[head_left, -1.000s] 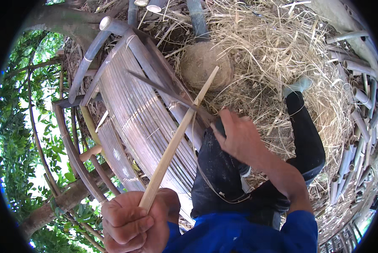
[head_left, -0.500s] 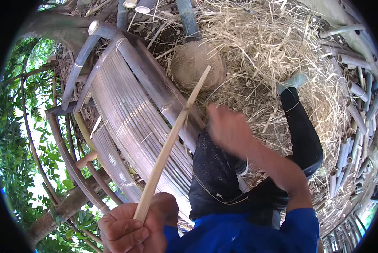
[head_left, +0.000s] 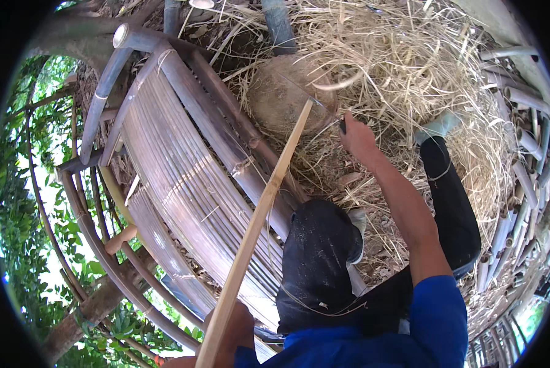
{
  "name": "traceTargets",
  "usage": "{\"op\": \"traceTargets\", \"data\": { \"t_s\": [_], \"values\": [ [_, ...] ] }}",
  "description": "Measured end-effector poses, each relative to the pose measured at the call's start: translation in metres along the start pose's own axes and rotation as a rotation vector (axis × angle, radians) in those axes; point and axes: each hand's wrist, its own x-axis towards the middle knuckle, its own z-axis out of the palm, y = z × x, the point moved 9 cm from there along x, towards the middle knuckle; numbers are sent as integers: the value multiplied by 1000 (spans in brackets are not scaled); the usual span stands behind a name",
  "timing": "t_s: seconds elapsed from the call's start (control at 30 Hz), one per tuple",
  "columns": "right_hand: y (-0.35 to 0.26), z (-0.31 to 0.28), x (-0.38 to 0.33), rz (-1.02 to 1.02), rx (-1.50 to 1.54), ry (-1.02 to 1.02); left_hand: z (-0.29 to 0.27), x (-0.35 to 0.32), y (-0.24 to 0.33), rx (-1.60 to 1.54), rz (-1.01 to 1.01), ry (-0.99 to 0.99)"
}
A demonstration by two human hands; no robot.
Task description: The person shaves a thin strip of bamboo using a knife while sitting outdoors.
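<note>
A long pale bamboo strip (head_left: 250, 236) slants up from the lower edge toward a round wooden block (head_left: 269, 92), its far tip over the block. My left hand (head_left: 183, 362), mostly cut off by the lower edge, is closed around the strip's near end. In my right hand (head_left: 359, 142) is a knife (head_left: 343, 127); its dark handle shows, while the thin blade is faint and blurred. The blade reaches left across the strip's far tip. A curved pale shaving (head_left: 342, 82), smeared by motion, is just beyond the tip.
A slatted bamboo bench (head_left: 189, 165) stands at my left. Straw-like shavings (head_left: 391, 67) cover the ground ahead and right. Cut bamboo poles (head_left: 523, 178) are stacked at the far right. My bent legs (head_left: 318, 257) are below the block.
My right hand has moved forward and right, bringing the knife into view at the strip's tip. My left hand has drawn back toward the lower edge. A shaving now shows near the tip.
</note>
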Motion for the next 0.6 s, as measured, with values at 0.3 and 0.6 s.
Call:
{"op": "traceTargets", "data": {
  "t_s": [0.3, 0.6],
  "values": [
    [-62, -51, -71, -109, 199, 79, -16, 0, -37, -148, -289, 171],
    [-216, -151, -235, -587, 254, 215, -21, -9, -25, -40, -522, 164]
  ]
}}
